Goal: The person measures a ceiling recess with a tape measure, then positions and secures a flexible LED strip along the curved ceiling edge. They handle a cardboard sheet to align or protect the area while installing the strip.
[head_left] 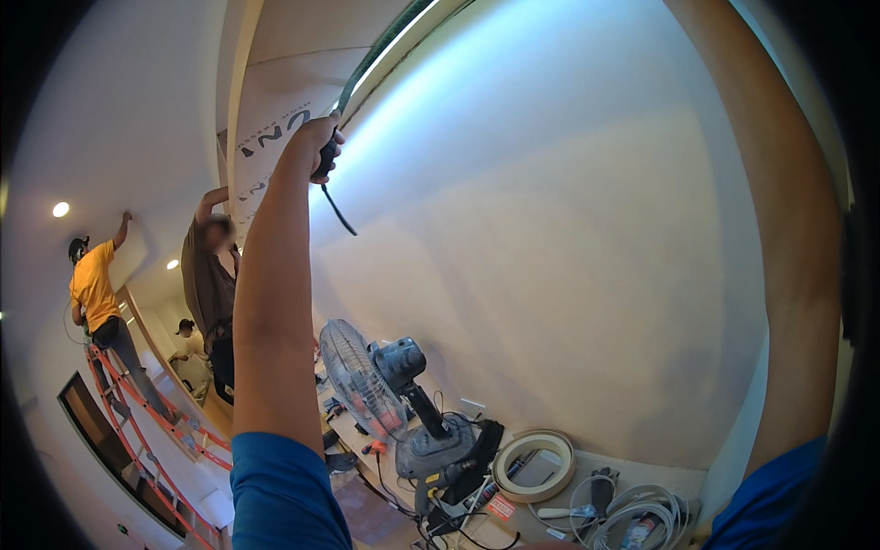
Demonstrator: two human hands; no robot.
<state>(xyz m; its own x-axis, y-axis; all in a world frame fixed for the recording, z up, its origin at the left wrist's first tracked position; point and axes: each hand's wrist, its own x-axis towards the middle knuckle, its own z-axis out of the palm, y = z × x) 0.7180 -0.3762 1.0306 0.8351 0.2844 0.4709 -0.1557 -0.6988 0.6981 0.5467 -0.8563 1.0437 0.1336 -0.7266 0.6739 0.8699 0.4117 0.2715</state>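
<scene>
My left arm reaches up, and my left hand is closed round a black cable end just under a ceiling recess. A short black tail hangs from it below my fingers. Above the hand, a dark strip runs up along the recess beside a bright white line of light, which washes down the pale wall. On the right, my right arm stretches up past the top edge, so its hand lies outside the picture.
Below stand a dusty grey fan, a roll of tape, a coiled pale cable and a drill-like tool. Leftward, a person in orange stands on an orange ladder; another person reaches up nearer me.
</scene>
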